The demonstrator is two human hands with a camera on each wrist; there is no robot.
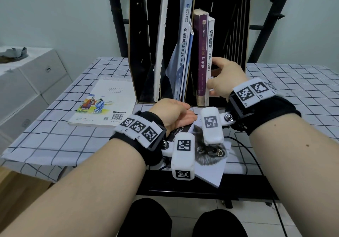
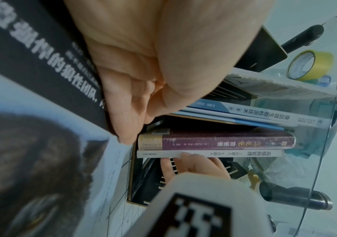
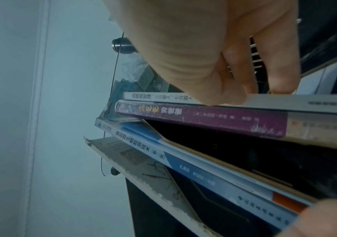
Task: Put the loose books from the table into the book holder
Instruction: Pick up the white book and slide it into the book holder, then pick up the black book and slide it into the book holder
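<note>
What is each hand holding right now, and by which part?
The right hand holds the white-spined book in the book holder, grip on its lower half. The left hand grips the wolf-cover book by its far edge.

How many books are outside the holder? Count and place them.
2. The illustrated book lies flat left of the book holder; the wolf-cover book is nearer, gripped by the left hand.

The right hand (image 3: 214,52) grips the white-spined book (image 3: 285,102), pressed against the purple book (image 3: 204,120); beside them lean blue-spined books (image 3: 194,163)
</note>
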